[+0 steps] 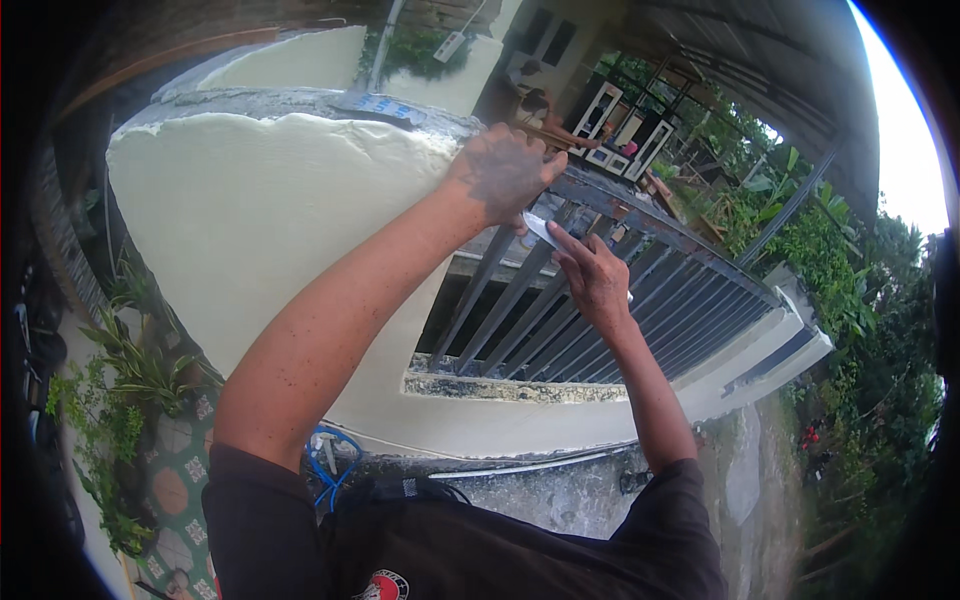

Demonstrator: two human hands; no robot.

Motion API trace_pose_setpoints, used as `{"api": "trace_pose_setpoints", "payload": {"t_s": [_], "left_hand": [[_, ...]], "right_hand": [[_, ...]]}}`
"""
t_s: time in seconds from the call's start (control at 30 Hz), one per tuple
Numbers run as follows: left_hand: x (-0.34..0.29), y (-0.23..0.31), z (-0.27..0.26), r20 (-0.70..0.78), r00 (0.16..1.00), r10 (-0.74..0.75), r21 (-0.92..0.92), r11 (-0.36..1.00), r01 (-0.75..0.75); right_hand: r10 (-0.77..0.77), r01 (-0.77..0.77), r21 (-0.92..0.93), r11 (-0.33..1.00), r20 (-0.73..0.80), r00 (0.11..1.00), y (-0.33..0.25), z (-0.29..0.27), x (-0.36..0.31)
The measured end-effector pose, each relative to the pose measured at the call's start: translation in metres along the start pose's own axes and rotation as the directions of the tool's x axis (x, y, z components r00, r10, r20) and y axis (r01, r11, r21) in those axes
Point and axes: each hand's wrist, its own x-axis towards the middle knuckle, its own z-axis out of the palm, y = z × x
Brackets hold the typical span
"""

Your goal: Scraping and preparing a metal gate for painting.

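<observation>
My left hand [500, 175] is curled over the grey metal railing [640, 215] where its top rail meets the cream wall [270, 210]. Dark smudges cover the back of that hand, and its grip is partly hidden. In my right hand [597, 275] is a scraper [540, 230] with a pale, narrow blade and rounded tip. Its blade points up and left, close to the left hand's lower fingers, and the index finger lies along it. The bars slant down behind my right hand to a rough, speckled ledge [510, 388].
Atop the wall lies a dark flat strip [380, 110] with blue marks. A blue cord [333, 465] hangs low by the wall. Potted greenery [125, 355] stands at left on patterned tiles. Beyond the railing, a person [528, 85] sits near white-framed panels [625, 130].
</observation>
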Motion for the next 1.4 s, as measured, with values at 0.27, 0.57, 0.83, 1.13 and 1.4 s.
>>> {"api": "trace_pose_setpoints", "payload": {"t_s": [0.27, 0.57, 0.83, 1.13, 1.4], "left_hand": [[0.003, 0.003, 0.001, -0.035, 0.999, 0.007, 0.026, 1.0, -0.006], [0.006, 0.001, -0.002, 0.013, 1.0, 0.0, -0.016, 1.0, 0.0], [-0.001, 0.001, -0.001, -0.005, 1.0, -0.009, 0.005, 1.0, 0.009], [-0.048, 0.046, 0.061, -0.548, 0.832, -0.088, -0.171, 0.985, -0.009], [-0.052, 0.112, 0.13, -0.254, 0.728, -0.637, -0.924, 0.383, 0.013]], "right_hand": [[0.106, -0.096, 0.189, 0.977, -0.044, 0.993, -0.004, 0.0, 0.001], [0.138, -0.102, 0.232, 0.967, -0.145, 0.98, -0.011, 0.007, -0.001], [0.115, -0.118, 0.093, 0.989, 0.035, 0.993, -0.007, 0.013, -0.006], [0.163, -0.152, 0.188, 0.97, -0.044, 0.986, 0.001, 0.001, -0.008], [0.026, -0.035, 0.276, 0.96, 0.036, 0.999, 0.014, -0.002, -0.009]]}}
